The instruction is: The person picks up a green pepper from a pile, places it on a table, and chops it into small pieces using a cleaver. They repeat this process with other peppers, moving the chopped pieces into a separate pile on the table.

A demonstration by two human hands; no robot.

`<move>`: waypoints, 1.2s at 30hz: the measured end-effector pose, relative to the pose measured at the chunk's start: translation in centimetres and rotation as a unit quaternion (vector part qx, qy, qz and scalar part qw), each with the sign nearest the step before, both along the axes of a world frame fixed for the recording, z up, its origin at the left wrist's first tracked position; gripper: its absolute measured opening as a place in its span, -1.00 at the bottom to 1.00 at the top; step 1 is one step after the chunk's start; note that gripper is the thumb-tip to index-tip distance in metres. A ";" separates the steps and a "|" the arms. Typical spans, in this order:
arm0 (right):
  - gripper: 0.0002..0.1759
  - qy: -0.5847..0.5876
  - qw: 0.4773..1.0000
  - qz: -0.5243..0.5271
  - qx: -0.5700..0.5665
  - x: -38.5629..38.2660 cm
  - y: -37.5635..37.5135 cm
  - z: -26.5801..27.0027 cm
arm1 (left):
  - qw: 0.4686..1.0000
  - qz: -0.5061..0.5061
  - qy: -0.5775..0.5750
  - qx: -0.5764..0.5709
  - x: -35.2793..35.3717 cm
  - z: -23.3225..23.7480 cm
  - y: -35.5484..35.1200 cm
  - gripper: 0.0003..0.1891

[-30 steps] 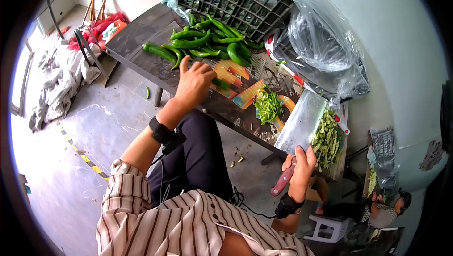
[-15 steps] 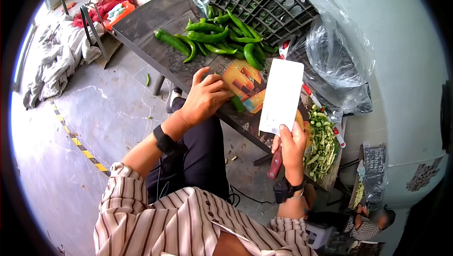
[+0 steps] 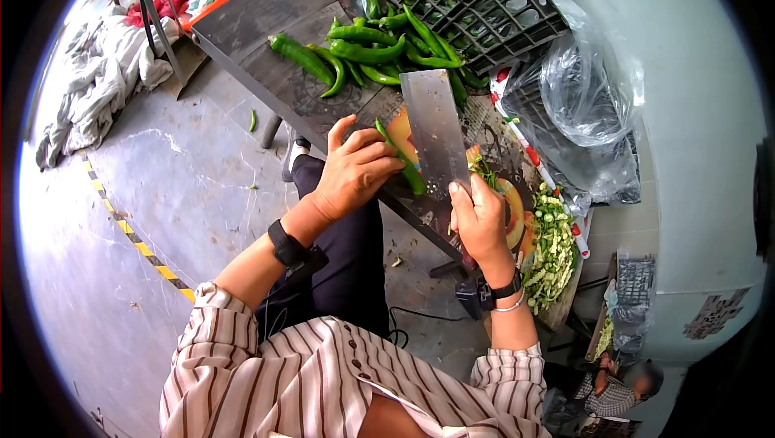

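Observation:
My left hand [image 3: 359,165] has its fingers bent over a green pepper [image 3: 410,170] near the table's front edge. In my right hand [image 3: 482,220] is the handle of a broad cleaver [image 3: 437,127], whose blade points away from me, just right of that pepper. Beyond the blade lies a pile of whole green peppers [image 3: 363,49]. Chopped green pepper [image 3: 550,252] is heaped to the right of my right hand. A patterned orange and yellow surface shows partly under the blade.
A black plastic crate [image 3: 484,14] stands at the table's [image 3: 266,14] back, with clear plastic bags [image 3: 581,91] to its right. A red and white strip [image 3: 533,155] runs beside the chopped pieces. Another person [image 3: 617,385] sits at lower right. White cloth [image 3: 113,75] lies on the floor.
The cleaver has swung left and its blade now shows dark instead of bright. The pepper at my left hand shows more fully. Small cut pieces now show right of the blade.

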State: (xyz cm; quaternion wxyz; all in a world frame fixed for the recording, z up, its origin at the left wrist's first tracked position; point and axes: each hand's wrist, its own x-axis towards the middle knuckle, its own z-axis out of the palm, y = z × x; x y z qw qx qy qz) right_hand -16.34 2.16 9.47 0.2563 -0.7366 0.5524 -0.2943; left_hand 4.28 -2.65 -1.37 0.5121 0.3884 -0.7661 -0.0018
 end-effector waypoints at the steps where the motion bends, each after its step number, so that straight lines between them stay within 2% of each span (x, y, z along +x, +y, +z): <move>1: -0.78 0.009 1.000 0.002 -0.004 0.2 0.0 0.1 | 1.000 -0.004 0.009 -0.002 0.0 0.0 0.0 -0.81; 21: -0.78 0.004 0.998 0.022 0.058 0.1 -0.9 0.5 | 0.999 -0.017 0.022 0.018 0.1 0.1 0.0 -0.86; 36: -0.79 0.100 0.991 0.067 0.050 0.9 -2.1 2.0 | 0.999 -0.016 0.033 0.021 0.1 0.4 0.2 -0.86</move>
